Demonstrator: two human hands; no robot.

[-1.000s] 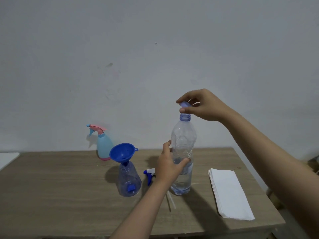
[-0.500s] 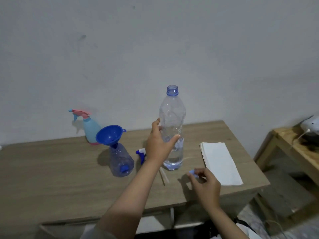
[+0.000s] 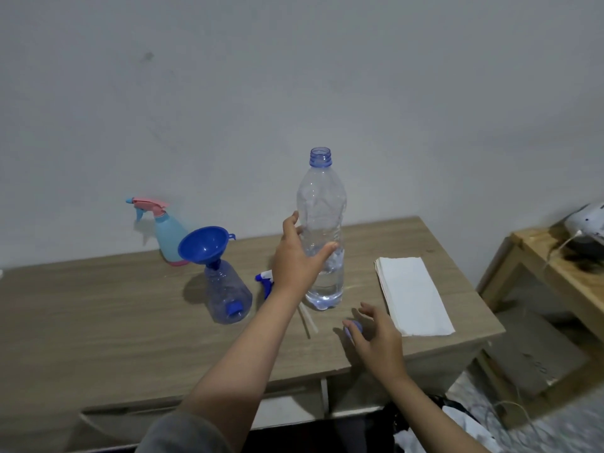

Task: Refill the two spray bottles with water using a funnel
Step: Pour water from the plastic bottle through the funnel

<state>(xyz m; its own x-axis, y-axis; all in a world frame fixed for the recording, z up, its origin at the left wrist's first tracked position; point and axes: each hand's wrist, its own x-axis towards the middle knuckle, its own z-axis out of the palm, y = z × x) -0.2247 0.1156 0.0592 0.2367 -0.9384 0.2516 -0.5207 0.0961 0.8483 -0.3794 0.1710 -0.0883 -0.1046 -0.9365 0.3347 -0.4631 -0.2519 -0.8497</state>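
Observation:
A tall clear water bottle (image 3: 322, 223) stands uncapped on the wooden table (image 3: 98, 322), with water in its lower part. My left hand (image 3: 299, 259) grips it round the middle. Its blue cap (image 3: 353, 329) lies on the table in front of it, and my right hand (image 3: 377, 338) hovers over the cap with fingers spread, the thumb beside it. A clear spray bottle (image 3: 227, 292) without its head carries a blue funnel (image 3: 204, 245) in its neck. Its blue-and-white spray head (image 3: 265, 281) lies behind my left wrist. A light-blue spray bottle (image 3: 170, 238) with a pink trigger stands by the wall.
A stack of white napkins (image 3: 411, 295) lies on the table's right part. The spray head's thin tube (image 3: 309, 320) runs toward the front edge. A low wooden side table (image 3: 562, 282) with a white object stands to the right, and cables lie on the floor.
My right hand took the cap off the bottle, brought it down to the table in front and has now spread its fingers over it. My left hand keeps its grip on the bottle.

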